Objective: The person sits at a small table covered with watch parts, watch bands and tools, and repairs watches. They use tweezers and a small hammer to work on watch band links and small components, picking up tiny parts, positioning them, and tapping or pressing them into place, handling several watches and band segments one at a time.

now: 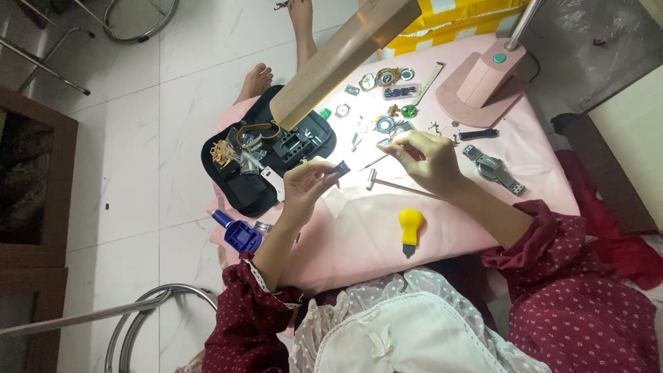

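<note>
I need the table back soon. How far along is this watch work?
Done: parts and watch cases are laid out under the lamp, and the tool case is open. In hand: the left hand pinches a small dark strap piece; the right hand holds a thin tool toward it. Left: a metal bracelet, loose parts and a yellow-handled tool lie untouched, so it looks midway at best.

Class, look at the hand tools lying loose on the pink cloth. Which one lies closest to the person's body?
The yellow-handled tool. It lies alone on the bare pink cloth below both hands, while the small metal hammer sits higher up, just under the right hand.
</note>
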